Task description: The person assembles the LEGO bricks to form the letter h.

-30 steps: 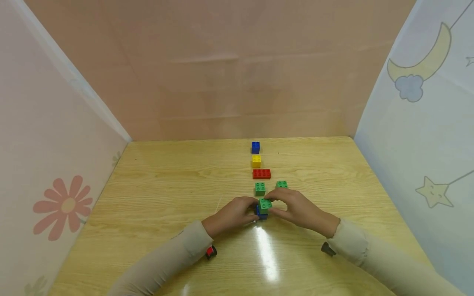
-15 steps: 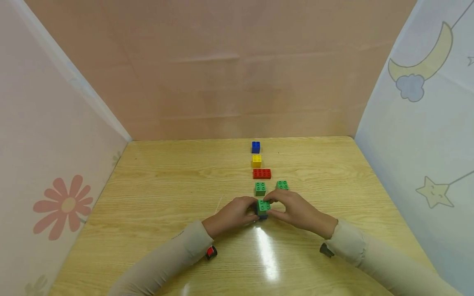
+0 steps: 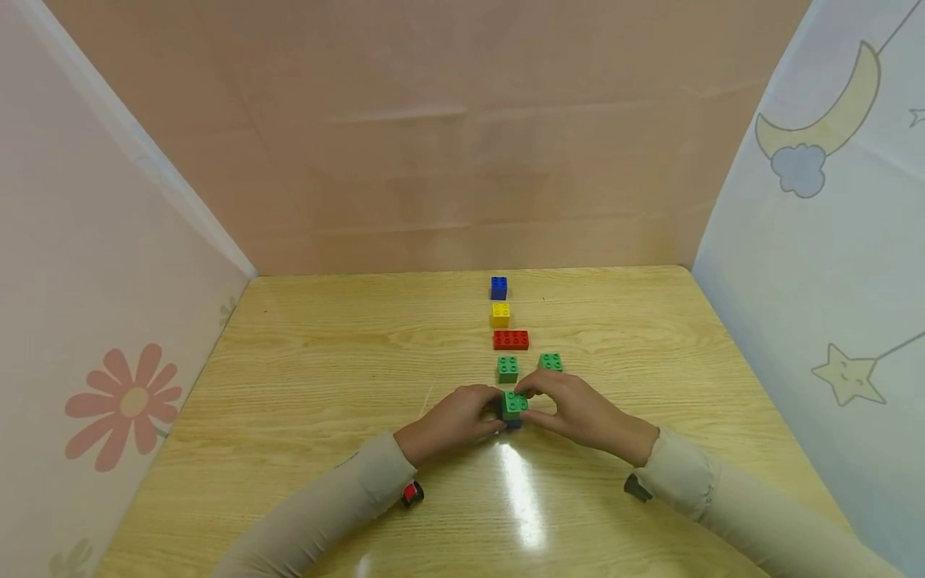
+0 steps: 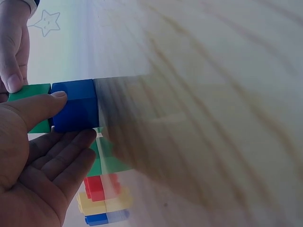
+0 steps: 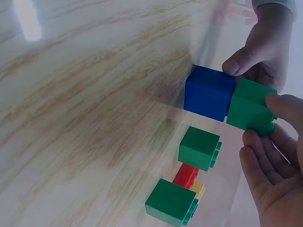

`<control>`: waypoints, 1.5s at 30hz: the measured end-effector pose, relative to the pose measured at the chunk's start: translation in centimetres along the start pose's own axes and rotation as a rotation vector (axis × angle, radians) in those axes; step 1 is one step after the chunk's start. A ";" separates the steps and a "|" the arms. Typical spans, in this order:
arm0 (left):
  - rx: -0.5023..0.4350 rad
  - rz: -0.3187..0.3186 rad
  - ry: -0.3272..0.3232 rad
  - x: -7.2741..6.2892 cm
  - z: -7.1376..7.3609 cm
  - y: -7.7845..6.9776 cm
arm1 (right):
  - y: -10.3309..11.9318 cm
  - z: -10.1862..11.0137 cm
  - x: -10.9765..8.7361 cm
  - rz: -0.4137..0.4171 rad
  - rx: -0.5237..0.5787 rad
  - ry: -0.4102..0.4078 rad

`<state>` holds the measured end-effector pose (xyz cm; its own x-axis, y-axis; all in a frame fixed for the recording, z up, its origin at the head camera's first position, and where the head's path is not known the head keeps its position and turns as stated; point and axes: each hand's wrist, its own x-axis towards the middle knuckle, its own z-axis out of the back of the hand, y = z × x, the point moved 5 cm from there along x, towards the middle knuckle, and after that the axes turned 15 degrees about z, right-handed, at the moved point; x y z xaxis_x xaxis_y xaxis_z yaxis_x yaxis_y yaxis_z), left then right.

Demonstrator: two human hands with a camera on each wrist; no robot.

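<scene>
Starting at far left and noting a printed red flower (image 3: pixel 132 401) on the pinkish side panel (image 3: pixel 72 249). Moving right and observing a pale left sleeve (image 3: pixel 347 490) above the wooden tabletop (image 3: pixel 325 337), with a small black-and-red item (image 3: pixel 412 492) at its cuff. Finding the left hand (image 3: pixel 455 421) pinching the lower blue brick (image 5: pixel 208 94) between thumb and fingers. Recording that brick as standing upright on the tabletop.

Proceeding to the bricks beyond, left to right, and listing a far blue brick (image 3: pixel 499 289) near the back edge, a yellow brick (image 3: pixel 500 315) just in front of it, a middle green brick (image 3: pixel 507 370) nearer the hands, and a longer red brick (image 3: pixel 511 340) between the yellow and the green, all standing apart in a rough file. Locating the upper green brick (image 3: pixel 515 405) directly on top of the lower blue brick, between both hands. Seeing a thin dark seam between the two and being unable to tell whether fully joined.

Continuing right and logging an outer green brick (image 3: pixel 551 361), partly covered by fingers. Finding the right hand (image 3: pixel 581 409) pinching the upper green brick between thumb and fingertips. Closing at right with a printed moon (image 3: pixel 845 120) and a smiling star (image 3: pixel 848 375).
</scene>
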<state>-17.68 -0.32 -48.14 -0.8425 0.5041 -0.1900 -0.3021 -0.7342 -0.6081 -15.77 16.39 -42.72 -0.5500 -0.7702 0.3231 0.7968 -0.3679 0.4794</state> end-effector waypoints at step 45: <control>-0.023 0.013 0.049 0.7 0.0 0.3 | 0.1 0.3 1.0 0.013 -0.058 0.085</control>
<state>-18.32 -0.21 -48.51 -0.8231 0.5166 -0.2358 -0.2801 -0.7306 -0.6228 -16.32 15.78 -42.08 -0.5182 -0.8157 0.2571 0.8181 -0.3851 0.4271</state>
